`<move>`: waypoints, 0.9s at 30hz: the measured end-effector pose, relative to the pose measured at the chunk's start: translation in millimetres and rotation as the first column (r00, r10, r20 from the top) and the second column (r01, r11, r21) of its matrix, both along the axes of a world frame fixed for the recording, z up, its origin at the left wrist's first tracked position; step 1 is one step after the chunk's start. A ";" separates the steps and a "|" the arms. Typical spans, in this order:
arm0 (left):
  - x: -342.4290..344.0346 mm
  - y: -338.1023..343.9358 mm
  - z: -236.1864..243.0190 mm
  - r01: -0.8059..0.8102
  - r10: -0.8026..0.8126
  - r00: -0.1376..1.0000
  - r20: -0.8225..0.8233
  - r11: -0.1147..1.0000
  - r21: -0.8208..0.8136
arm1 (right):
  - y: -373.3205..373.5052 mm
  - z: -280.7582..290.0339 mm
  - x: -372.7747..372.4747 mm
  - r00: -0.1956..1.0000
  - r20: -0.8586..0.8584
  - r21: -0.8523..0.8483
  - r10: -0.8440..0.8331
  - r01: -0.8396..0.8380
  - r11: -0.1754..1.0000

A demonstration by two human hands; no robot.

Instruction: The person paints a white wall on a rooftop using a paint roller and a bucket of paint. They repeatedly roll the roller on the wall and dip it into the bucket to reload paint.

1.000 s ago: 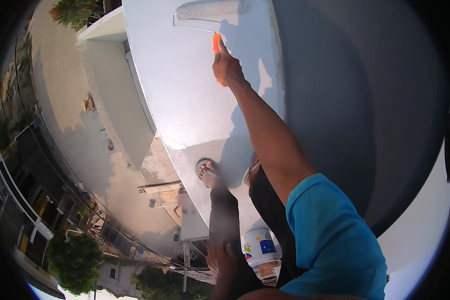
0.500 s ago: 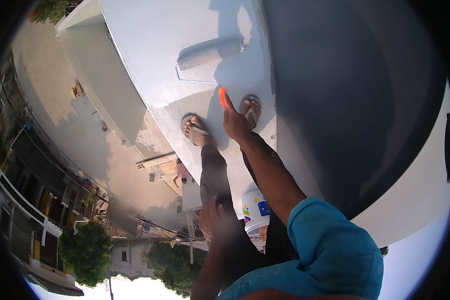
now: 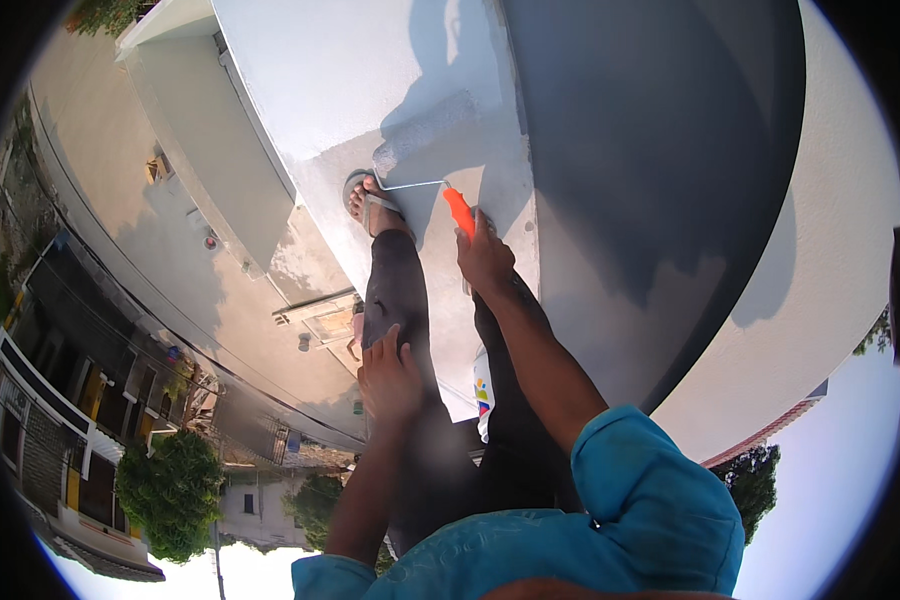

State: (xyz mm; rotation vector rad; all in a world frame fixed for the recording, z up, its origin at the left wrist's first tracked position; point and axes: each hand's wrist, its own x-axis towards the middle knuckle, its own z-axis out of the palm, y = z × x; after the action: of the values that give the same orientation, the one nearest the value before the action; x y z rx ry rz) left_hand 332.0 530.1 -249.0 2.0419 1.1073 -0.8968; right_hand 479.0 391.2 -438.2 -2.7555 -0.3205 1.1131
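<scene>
My right hand [image 3: 485, 258] is wrapped round the orange handle of a paint roller [image 3: 458, 208]. The bent wire frame leads to a fluffy grey roller sleeve [image 3: 425, 130], which lies in my shadow on the ledge [image 3: 320, 80]. Beyond the sleeve the surface is glossy white; around my feet it is a duller grey. My left hand [image 3: 390, 378] holds nothing and rests on my left leg, fingers spread. My left foot in a flip-flop [image 3: 380, 208] stands just nearer than the roller frame. The right foot is mostly hidden behind my right hand.
A white bucket [image 3: 482, 395] with coloured print shows partly between my legs. At the left the ledge's edge drops to a yard [image 3: 170, 240] far below. On the right rises a wall [image 3: 660, 180] in dark shadow. Houses and a tree [image 3: 170, 495] lie at the lower left.
The roller has come nearer to my feet, from the white area to the border of the grey patch. My right hand moved back with it. My left hand slid forward along my leg.
</scene>
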 end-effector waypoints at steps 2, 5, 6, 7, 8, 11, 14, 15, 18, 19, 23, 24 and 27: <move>-6.3 -11.7 1.1 -0.050 0.050 0.999 0.016 0.999 0.012 | 7.4 52.1 19.7 0.960 -0.223 0.012 -0.168 0.175 0.984; -11.4 -33.8 5.5 -0.088 0.088 0.996 -0.008 0.994 0.060 | -3.1 54.1 29.1 0.796 -0.492 0.119 -0.353 0.463 0.878; -14.2 -45.5 5.4 -0.129 0.130 0.991 -0.004 0.987 0.092 | 0.2 52.1 36.8 0.595 -0.678 0.022 -0.432 0.604 0.796; -17.5 -57.7 6.3 -0.164 0.164 0.986 0.003 0.981 0.103 | -11.4 36.5 44.5 0.533 -0.791 0.135 -0.300 0.630 0.765; -24.6 -66.9 11.8 -0.191 0.192 0.981 0.002 0.974 0.124 | -10.7 30.3 44.5 0.613 -0.736 0.145 -0.287 0.558 0.817; -76.9 -101.6 21.4 -0.343 0.344 0.939 0.012 0.932 0.120 | 27.4 19.8 55.6 0.748 -0.627 0.196 -0.218 0.422 0.885; -122.6 -132.6 26.1 -0.493 0.490 0.870 0.058 0.868 0.057 | 43.2 13.6 46.1 0.668 -0.683 0.170 -0.294 0.537 0.826; -143.5 -144.9 26.6 -0.476 0.476 0.879 0.019 0.878 0.057 | 55.7 4.8 40.7 0.644 -0.696 0.187 -0.316 0.588 0.787; -187.4 -178.3 32.2 -0.461 0.463 0.880 -0.104 0.886 0.050 | 108.1 -8.7 34.2 0.565 -0.753 0.209 -0.337 0.691 0.692; -190.6 -186.0 41.6 -0.471 0.468 0.869 -0.161 0.882 0.024 | 120.3 -20.2 37.9 0.563 -0.753 0.201 -0.340 0.688 0.697; -217.7 -228.8 45.9 -0.473 0.456 0.846 -0.275 0.881 0.005 | 162.8 -40.1 40.2 0.668 -0.664 0.253 -0.337 0.624 0.739; -220.4 -237.2 41.6 -0.485 0.468 0.836 -0.287 0.874 0.011 | 164.0 -46.7 33.3 0.713 -0.627 0.273 -0.314 0.579 0.768; -219.0 -250.5 34.8 -0.542 0.508 0.792 -0.339 0.840 -0.005 | 151.8 -67.0 13.4 0.827 -0.542 0.326 -0.149 0.370 0.870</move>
State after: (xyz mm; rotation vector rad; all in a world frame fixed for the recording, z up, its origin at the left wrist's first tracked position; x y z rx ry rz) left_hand 113.0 279.6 -214.2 1.3994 1.6672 -0.9825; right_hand 492.4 543.0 -505.2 -1.9689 -0.0811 1.4284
